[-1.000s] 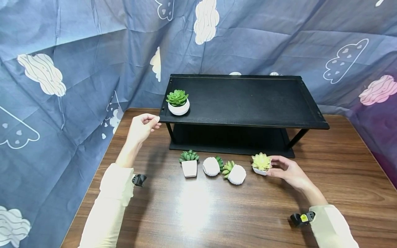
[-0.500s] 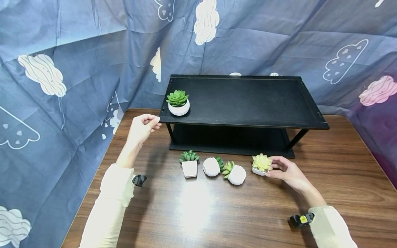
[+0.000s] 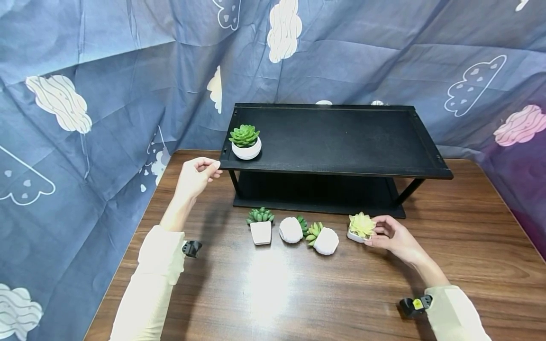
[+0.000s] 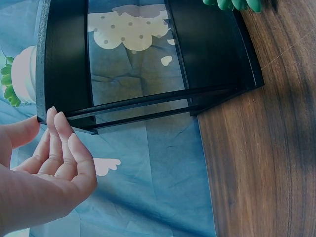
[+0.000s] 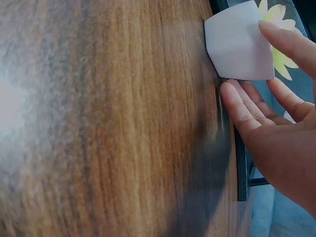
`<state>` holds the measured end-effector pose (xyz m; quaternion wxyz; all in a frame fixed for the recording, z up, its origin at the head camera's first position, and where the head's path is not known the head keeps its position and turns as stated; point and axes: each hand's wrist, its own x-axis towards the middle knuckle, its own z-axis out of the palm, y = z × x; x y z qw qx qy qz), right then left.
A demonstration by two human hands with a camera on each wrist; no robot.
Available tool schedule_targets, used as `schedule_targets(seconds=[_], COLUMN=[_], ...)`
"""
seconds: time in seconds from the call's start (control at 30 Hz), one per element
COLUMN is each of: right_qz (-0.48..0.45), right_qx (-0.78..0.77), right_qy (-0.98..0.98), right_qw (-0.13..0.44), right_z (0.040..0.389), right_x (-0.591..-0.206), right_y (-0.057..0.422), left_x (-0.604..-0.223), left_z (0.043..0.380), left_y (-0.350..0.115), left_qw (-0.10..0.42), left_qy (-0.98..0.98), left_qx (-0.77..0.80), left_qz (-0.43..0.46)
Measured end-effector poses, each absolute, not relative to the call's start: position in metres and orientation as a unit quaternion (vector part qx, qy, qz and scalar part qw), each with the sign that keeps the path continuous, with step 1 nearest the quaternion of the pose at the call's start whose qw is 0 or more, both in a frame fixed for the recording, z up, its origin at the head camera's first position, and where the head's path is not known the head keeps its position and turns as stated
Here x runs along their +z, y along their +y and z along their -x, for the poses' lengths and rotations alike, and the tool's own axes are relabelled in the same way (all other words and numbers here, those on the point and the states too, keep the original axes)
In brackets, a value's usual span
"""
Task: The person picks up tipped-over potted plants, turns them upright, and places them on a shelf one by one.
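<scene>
My left hand (image 3: pixel 194 177) pinches the front left corner of a black two-tier shelf (image 3: pixel 332 137), thumb at the top edge and fingertips below, as the left wrist view shows. My right hand (image 3: pixel 394 239) holds a small potted succulent with pale yellow-green leaves (image 3: pixel 362 224) by its white pot (image 5: pixel 239 44), thumb on one side and fingers on another. That pot stands upright at the table, just before the shelf's lower board. On the upper board, at the left end, sits a green succulent in a round white bowl (image 3: pixel 246 149).
Three more succulents lie tipped over on the wooden table (image 3: pixel 324 298) before the shelf: one in a tapered white pot (image 3: pixel 261 233), one in a round white pot (image 3: pixel 291 230), another in a ribbed white pot (image 3: pixel 326 241). A blue cloud-print cloth (image 3: pixel 128 94) hangs behind.
The yellow-green succulent has shifted slightly right and turned a little in my right hand. My left hand keeps its place at the shelf corner.
</scene>
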<state>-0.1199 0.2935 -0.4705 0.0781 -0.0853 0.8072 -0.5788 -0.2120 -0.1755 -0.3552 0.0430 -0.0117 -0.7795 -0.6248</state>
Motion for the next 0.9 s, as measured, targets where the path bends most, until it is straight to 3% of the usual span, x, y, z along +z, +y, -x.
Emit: schedule_targets(seconds=[0.9], right_qz=[0.072], right_qx=[-0.521], right_qy=[0.848], right_qw=[0.059], right_z=[0.1188], right_x=[-0.4736], right_y=[0.2921], left_x=[-0.3546], left_z=[0.2109], left_y=[-0.1756], left_qw=[0.045], left_qy=[-0.78], left_qx=[-0.624], left_qz=[0.013])
